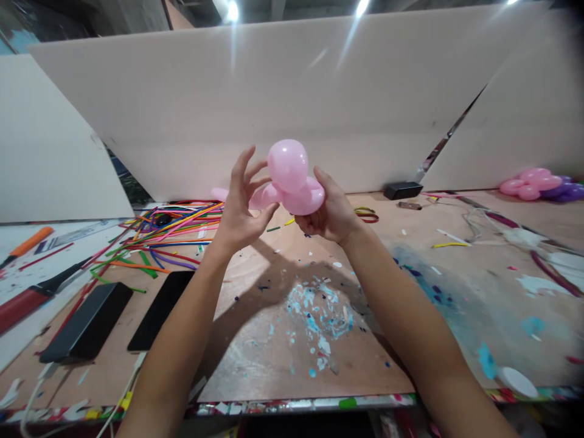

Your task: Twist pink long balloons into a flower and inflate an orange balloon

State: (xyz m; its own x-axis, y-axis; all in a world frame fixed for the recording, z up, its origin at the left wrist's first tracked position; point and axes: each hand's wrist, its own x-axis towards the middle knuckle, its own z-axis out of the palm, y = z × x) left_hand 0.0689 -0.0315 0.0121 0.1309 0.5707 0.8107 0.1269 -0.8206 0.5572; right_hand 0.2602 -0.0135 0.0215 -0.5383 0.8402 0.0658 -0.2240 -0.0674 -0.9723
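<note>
A pink twisted balloon [288, 165] with several rounded bubbles is held up above the table in the middle of the view. My right hand [332, 210] grips its lower right bubbles, fingers curled underneath and thumb up along the side. On the other side, my left hand [244, 204] has its fingers spread, the fingertips close beside the upper bubble and the thumb below. A thinner pink section of the balloon runs behind my left hand and shows again at its left.
Long uninflated balloons [177, 228] lie in a pile at the left, with a phone [159, 310] and a black box [86, 322] nearer. Pink balloons [531, 182] lie far right. A black block [403, 190] stands before the white panel [292, 91]. Paint flecks mark the table [269, 316].
</note>
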